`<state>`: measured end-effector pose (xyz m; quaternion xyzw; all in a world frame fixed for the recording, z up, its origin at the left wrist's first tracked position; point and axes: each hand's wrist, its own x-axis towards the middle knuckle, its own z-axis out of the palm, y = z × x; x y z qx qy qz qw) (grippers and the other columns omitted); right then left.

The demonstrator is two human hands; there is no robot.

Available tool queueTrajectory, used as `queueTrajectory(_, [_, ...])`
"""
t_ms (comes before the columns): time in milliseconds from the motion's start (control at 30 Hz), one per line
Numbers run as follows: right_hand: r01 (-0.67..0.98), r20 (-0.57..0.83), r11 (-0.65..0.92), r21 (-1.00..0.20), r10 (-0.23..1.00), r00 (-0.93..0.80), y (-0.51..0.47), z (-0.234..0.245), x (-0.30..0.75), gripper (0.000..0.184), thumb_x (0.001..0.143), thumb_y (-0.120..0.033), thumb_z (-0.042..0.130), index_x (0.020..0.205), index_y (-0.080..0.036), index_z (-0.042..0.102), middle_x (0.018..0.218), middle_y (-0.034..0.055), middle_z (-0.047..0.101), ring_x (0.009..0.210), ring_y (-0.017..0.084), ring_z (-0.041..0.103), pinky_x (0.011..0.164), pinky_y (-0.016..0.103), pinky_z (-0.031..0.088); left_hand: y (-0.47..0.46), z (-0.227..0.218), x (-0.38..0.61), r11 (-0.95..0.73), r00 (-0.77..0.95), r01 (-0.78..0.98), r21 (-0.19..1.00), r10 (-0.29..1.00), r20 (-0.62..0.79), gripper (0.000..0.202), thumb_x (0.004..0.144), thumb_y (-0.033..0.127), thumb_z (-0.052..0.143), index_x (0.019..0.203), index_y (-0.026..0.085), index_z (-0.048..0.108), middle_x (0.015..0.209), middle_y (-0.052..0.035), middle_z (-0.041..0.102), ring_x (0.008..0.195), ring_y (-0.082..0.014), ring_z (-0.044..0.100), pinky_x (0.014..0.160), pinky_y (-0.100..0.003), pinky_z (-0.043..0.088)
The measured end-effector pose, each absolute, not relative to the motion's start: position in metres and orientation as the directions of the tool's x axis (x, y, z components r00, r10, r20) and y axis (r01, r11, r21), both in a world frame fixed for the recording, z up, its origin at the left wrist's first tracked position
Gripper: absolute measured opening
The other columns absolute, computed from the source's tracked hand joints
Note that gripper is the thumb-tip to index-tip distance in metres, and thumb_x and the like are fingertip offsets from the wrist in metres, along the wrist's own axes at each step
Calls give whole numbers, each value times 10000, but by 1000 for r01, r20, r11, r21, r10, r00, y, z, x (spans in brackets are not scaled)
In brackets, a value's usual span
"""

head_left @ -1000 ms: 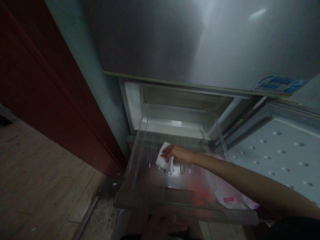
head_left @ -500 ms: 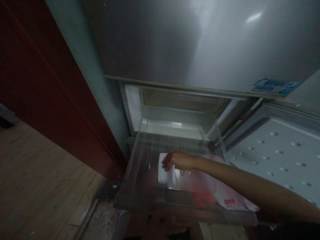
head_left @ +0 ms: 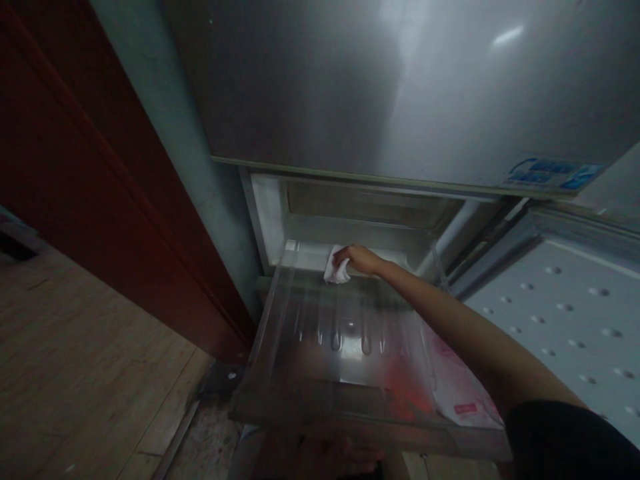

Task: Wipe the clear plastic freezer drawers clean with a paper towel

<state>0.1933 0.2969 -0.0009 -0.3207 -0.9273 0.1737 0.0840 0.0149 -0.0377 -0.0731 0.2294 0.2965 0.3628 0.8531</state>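
Note:
My right hand (head_left: 361, 259) reaches in from the right, fingers closed on a crumpled white cloth (head_left: 337, 265). It is over the far part of a clear plastic drawer (head_left: 320, 313), which is pulled out of a refrigerator compartment (head_left: 273, 220). The cloth hangs down from my fingers near the back wall of the drawer. Dimly below the drawer's front edge is my left hand (head_left: 350, 452). Its fingers are too dark and blurred to make out, and I cannot tell whether it touches the drawer.
A closed metallic refrigerator door (head_left: 310, 87) overhangs the drawer. On the right stands an open lower door (head_left: 565, 313) with a dimpled inner panel. A pink and white bag (head_left: 465, 387) is beside the drawer's right side. A red-brown door frame (head_left: 115, 173) rises at the left.
My right hand has moved from the drawer's middle toward its back, taking the white cloth along. The cloth lay flatter under the fingers before and is now bunched. My left hand stays low.

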Motion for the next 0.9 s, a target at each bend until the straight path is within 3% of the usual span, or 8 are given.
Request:
queueTrajectory(100, [601,79,704,-379,672,-737,303,-5,198,408,685,15,474,858,-204,771,1108,68,744,1208,243,612,991,348,456,-38,-72,13,624,541,-469,625,762,-355,535,613,588,825,930,158,781,979,-112,784,1025,-348,710,964,-506,519])
queueTrajectory(233, [563,63,707,-427,645,-762,284,-17,202,396,684,17,487,873,-188,768,1131,82,735,1255,244,573,1015,372,460,-37,-73,14,650,558,-392,651,731,-393,642,575,664,803,926,127,763,1021,-158,769,1094,-382,672,1016,-550,464])
queueTrajectory(433, [423,17,743,-519,503,-864,218,-42,195,389,708,24,511,908,-197,761,1147,66,731,1245,189,583,1027,353,469,-39,-84,17,642,533,-428,636,748,-396,588,554,643,827,865,147,764,954,-118,785,1035,-369,702,991,-546,487])
queueTrajectory(600, [217,-11,760,-613,266,-964,163,-71,191,330,776,-25,555,1017,-166,732,1260,106,672,1350,201,475,1166,415,308,-44,-93,19,633,520,-455,626,760,-391,579,570,640,821,837,130,762,944,-140,784,1023,-377,704,981,-555,489])
queueTrajectory(767, [204,-63,752,-627,212,-975,150,-80,191,306,884,-90,504,1042,-238,721,1296,46,656,1362,142,452,1192,383,259,-44,-90,18,623,515,-475,622,769,-377,549,605,631,806,820,129,758,955,-137,783,1024,-373,705,975,-543,496])
queueTrajectory(900, [229,-69,776,-588,234,-970,174,-69,193,274,884,-117,545,1037,-250,729,1247,23,686,1298,117,524,1146,306,339,-42,-86,17,647,529,-415,640,744,-409,630,569,677,797,869,124,755,977,-154,777,1026,-375,702,998,-548,472])
